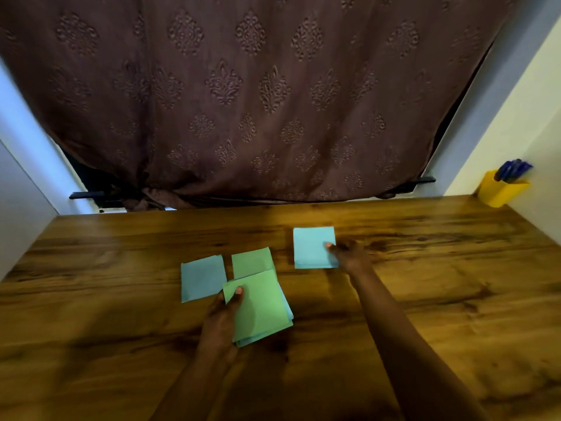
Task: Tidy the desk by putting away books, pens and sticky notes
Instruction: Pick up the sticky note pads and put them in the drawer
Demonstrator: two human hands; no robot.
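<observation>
My left hand [223,320] holds a stack of sticky notes [261,308] just above the wooden desk, green sheet on top, blue sheets showing beneath; its thumb presses the top sheet. Behind the stack a green sticky note [252,261] lies flat, and a blue sticky note [202,278] lies to its left. Further right, my right hand [349,253] pinches the right edge of a light blue sticky note [312,247] that rests on the desk.
A yellow pen holder [502,189] with several blue pens [513,170] stands in the desk's far right corner against the white wall. A brown patterned curtain [243,101] hangs behind the desk [425,284]. White walls flank both sides.
</observation>
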